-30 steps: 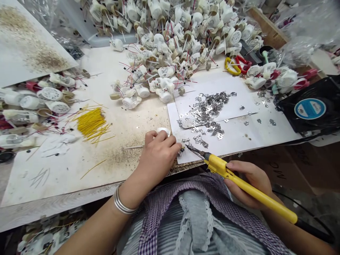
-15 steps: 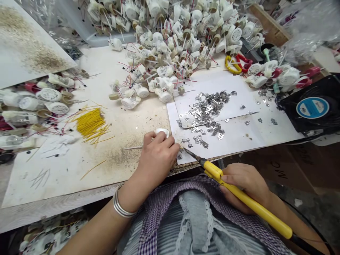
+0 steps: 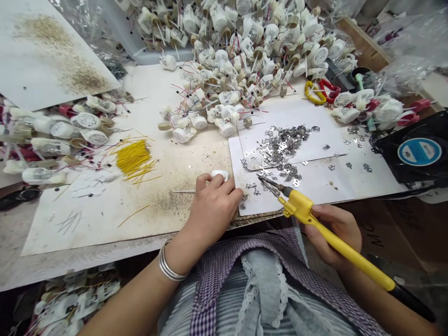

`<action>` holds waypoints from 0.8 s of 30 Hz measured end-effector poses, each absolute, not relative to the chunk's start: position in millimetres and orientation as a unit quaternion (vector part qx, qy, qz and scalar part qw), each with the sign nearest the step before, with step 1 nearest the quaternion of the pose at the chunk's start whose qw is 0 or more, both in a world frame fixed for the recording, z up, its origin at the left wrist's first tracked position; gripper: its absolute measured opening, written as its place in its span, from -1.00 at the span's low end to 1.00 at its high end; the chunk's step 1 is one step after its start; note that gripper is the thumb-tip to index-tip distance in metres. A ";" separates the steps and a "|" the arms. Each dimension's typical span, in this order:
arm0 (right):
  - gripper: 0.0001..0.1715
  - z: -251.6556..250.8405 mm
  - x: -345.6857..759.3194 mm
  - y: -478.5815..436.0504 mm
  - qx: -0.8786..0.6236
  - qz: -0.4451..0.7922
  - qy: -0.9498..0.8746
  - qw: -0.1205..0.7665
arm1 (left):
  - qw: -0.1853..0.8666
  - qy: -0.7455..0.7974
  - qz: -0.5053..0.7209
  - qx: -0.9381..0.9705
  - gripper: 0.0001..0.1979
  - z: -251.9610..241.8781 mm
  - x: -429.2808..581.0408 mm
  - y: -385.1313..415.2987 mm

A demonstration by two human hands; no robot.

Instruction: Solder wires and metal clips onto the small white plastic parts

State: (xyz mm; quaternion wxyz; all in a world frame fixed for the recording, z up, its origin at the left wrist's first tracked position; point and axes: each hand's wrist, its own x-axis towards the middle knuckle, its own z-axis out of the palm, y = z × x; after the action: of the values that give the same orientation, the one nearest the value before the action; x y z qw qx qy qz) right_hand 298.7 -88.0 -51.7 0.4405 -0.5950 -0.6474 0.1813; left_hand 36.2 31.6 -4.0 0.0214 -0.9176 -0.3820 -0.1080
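My left hand (image 3: 213,207) rests at the table's front edge, its fingers closed around a small white plastic part (image 3: 220,174), most of which they hide. My right hand (image 3: 332,231) grips a yellow-handled soldering iron (image 3: 331,228) whose thin metal tip (image 3: 269,184) hangs over a white paper sheet (image 3: 315,182). That tip points toward my left hand and a scatter of small silver metal clips (image 3: 280,149), without touching my fingers.
Heaps of white plastic parts with red and black wires (image 3: 224,60) fill the back of the table. A bundle of yellow wires (image 3: 132,158) lies at left. A black fan (image 3: 416,149) sits at right, beside yellow and red scissors (image 3: 317,92).
The soldering iron's tip has moved forward and up, from the paper's front edge to over the sheet. My left hand keeps its hold, and the whole view has shifted slightly.
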 end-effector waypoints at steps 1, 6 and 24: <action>-0.62 -54.4 296.6 -85.4 -0.590 0.185 -0.646 0.448 | 0.015 -0.389 -0.121 -0.913 -0.86 -2.8 34.5 31.3; -0.72 -45.5 270.8 -48.1 -0.541 0.238 -0.682 0.430 | -0.107 -0.451 -0.227 -0.856 -0.88 17.4 11.1 29.1; -0.66 -66.8 254.1 11.0 -0.478 0.138 -0.826 0.265 | -0.275 -0.846 0.015 -0.456 -0.30 29.9 -294.4 -133.9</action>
State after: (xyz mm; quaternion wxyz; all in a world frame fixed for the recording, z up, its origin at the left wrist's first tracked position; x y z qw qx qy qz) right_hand 254.1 11.0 -66.8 0.2655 -0.4778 -0.8259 0.1382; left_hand -294.4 -133.9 29.9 -0.2748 -0.4565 -0.8461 0.0152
